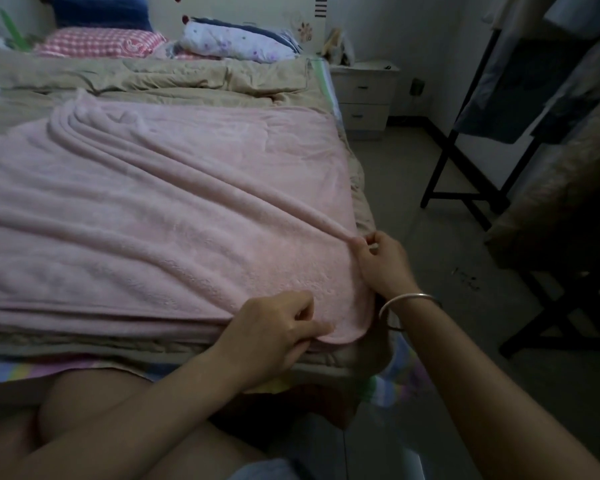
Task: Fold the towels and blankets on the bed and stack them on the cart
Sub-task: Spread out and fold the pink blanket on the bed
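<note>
- Pink fleece blanket (160, 216) lies spread over the near part of the bed (11, 388), folded into several layers; stacked edges show along the near side.
- A long raised ridge runs diagonally across the blanket, from the far left down to the near right edge.
- Left hand (278, 327) grips the blanket's near edge just beside its rounded corner, thumb on top and fingers curled under the layers.
- Right hand (381, 261) pinches the lower end of the ridge at the blanket's right edge, between thumb and fingertips.
- Both hands are close together at the near right corner of the bed, not touching each other.
- Silver bangle (409, 303) sits on the right wrist.
- Beige comforter (187, 81) lies under the blanket and is bunched up beyond it toward the head of the bed.
- Pastel striped sheet (0, 372) shows below the comforter at the near edge.
- Pink gingham pillow (101, 43) and a white floral bundle (236, 43) sit at the head of the bed, side by side.
- White nightstand (364, 95) with two drawers stands beside the bed's far right corner.
- Black metal frame (465, 161) stands on the grey floor (413, 188) at right with dark cloth hanging on it; it looks like a rack, but the view is too dim to be sure.
</note>
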`<state>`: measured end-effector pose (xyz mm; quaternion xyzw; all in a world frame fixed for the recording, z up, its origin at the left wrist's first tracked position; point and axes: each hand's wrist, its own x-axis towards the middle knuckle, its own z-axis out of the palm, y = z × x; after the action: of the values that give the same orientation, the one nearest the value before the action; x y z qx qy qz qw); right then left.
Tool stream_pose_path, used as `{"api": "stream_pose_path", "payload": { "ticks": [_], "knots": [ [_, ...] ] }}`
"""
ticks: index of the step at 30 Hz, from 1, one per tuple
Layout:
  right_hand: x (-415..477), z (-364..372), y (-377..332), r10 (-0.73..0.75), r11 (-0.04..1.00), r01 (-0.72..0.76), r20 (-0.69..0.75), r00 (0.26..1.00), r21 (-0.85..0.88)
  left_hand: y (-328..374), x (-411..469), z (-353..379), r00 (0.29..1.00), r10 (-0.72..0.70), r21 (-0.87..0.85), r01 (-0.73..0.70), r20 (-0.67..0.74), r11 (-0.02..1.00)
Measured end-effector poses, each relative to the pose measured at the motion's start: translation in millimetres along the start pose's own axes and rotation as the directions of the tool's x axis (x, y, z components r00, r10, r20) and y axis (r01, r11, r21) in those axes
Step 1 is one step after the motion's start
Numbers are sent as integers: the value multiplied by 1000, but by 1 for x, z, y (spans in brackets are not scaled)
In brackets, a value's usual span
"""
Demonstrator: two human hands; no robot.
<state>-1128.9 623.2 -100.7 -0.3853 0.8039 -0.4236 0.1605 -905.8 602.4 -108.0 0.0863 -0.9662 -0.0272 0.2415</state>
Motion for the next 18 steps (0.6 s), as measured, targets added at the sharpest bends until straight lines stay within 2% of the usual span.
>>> {"api": "stream_pose_path", "payload": {
  "ticks": [4, 7, 8, 10, 11, 13, 16, 18],
  "knots": [
    [-2, 12, 10, 8, 995, -7, 1, 1000, -102, -5, -11, 10, 999, -48, -49, 49, 20, 998],
    [-4, 8, 1, -65, 947, 31, -96, 993, -320, -2, -11, 11, 995, -95, -116, 98, 34, 988],
    [-5, 8, -5, -120, 924, 62, -130, 984, -378, -1, -10, 7, 988, -153, -198, 155, 26, 968],
    [-12, 13, -20, -300, 881, 200, -180, 937, -429, -6, -11, -5, 950, -311, -432, 279, -4, 857],
    [-17, 18, -29, -402, 844, 283, -188, 896, -455, -12, -13, -13, 916, -397, -509, 319, -49, 799],
    [-29, 36, -54, -531, 786, 424, -141, 836, -450, -33, -25, -33, 808, -560, -538, 396, -181, 744],
    [-58, 80, -101, -575, 789, 578, 79, 814, -207, -83, -72, -66, 588, -719, -441, 570, -371, 693],
    [-75, 110, -125, -616, 754, 650, 244, 749, -91, -114, -108, -84, 474, -760, -355, 686, -445, 635]
  ]
}}
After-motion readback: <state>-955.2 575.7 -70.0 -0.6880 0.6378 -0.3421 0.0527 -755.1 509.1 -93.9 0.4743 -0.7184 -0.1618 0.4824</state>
